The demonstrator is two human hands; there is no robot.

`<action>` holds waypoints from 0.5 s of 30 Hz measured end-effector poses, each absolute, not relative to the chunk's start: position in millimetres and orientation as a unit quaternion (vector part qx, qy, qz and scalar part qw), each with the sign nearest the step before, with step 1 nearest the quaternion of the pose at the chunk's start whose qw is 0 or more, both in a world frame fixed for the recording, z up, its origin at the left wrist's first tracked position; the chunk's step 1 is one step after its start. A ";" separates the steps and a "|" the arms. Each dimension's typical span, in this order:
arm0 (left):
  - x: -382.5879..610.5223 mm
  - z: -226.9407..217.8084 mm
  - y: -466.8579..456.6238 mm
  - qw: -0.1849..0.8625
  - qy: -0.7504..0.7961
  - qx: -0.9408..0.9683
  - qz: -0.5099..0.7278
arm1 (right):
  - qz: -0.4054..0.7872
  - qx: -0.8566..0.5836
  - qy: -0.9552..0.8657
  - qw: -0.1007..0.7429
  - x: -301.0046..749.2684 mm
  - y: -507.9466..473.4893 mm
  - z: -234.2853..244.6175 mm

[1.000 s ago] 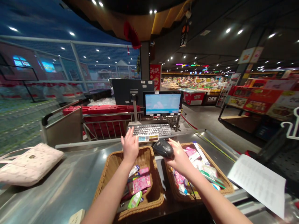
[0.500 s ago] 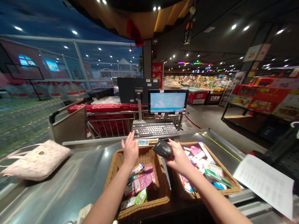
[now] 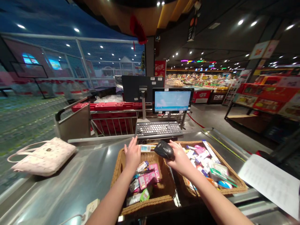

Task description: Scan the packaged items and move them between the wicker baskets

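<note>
My right hand (image 3: 180,158) grips a black barcode scanner (image 3: 164,149) above the gap between two wicker baskets. My left hand (image 3: 132,153) reaches over the far rim of the left basket (image 3: 161,195), fingers on a small flat packet (image 3: 147,148) with a label. The left basket holds several small pink and green packets. The right basket (image 3: 236,184) is full of several small colourful packets. Both baskets sit on a steel checkout counter (image 3: 77,184).
A keyboard (image 3: 158,128) and a lit screen (image 3: 172,100) stand just beyond the baskets, with a second monitor's back (image 3: 140,87) behind. A pale handbag (image 3: 44,156) lies on the counter at left. A printed sheet (image 3: 272,184) lies at right. Red carts (image 3: 105,122) stand behind a rail.
My left hand has drawn back from the keyboard's front toward the left basket's rim with the packet. The right hand keeps the scanner in place. The view has shifted left.
</note>
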State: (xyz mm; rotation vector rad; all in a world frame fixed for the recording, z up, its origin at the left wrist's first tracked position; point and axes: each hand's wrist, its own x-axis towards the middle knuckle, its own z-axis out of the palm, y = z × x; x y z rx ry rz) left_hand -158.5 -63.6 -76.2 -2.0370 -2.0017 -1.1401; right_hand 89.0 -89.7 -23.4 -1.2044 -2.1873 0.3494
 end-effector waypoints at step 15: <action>-155.5 -112.2 -79.4 -0.062 -0.660 -0.708 -0.242 | 0.130 -0.488 -0.815 0.284 75.8 -93.9 -41.0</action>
